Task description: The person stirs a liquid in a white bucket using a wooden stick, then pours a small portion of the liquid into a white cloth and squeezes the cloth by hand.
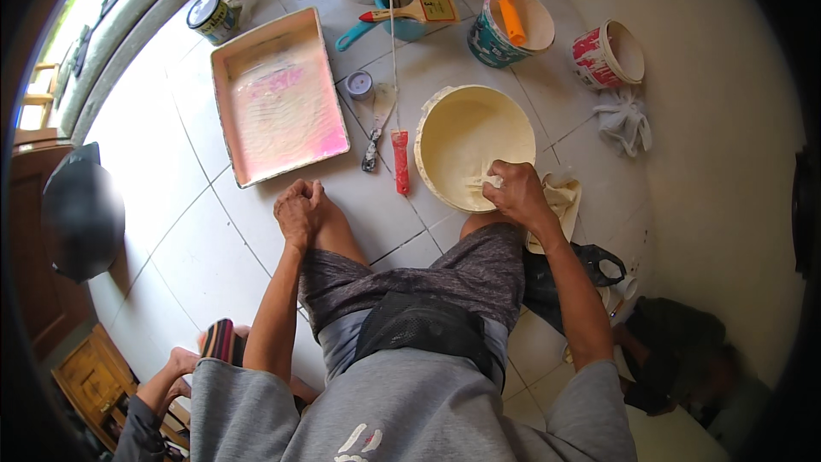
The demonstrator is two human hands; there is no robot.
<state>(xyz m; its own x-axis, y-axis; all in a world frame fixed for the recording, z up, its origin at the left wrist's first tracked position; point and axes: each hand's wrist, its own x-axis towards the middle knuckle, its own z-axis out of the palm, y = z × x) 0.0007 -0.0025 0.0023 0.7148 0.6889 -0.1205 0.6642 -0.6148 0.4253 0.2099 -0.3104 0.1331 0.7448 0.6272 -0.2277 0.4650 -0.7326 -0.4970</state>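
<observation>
Between my knees and to the right stands a round bucket (434,141) coated with cream paint inside. My right hand (520,192) is over its near rim, fingers closed around something pale and paint-covered. Its kind is hidden by the fingers and the cream coating. My left hand (297,214) rests on my left knee with its fingers curled in, and nothing shows in them. Beyond that knee lies a rectangular paint tray (334,111) with cream and pink paint. A roller frame with a red handle (400,162) lies between tray and bucket.
A scraper (371,151) and small round pot (359,84) lie beside the tray. Farther off are a paint tin (212,19), a wide brush (426,9), a green tub (489,41) holding an orange-handled tool, and a red-white tub (590,58). People sit behind on both sides.
</observation>
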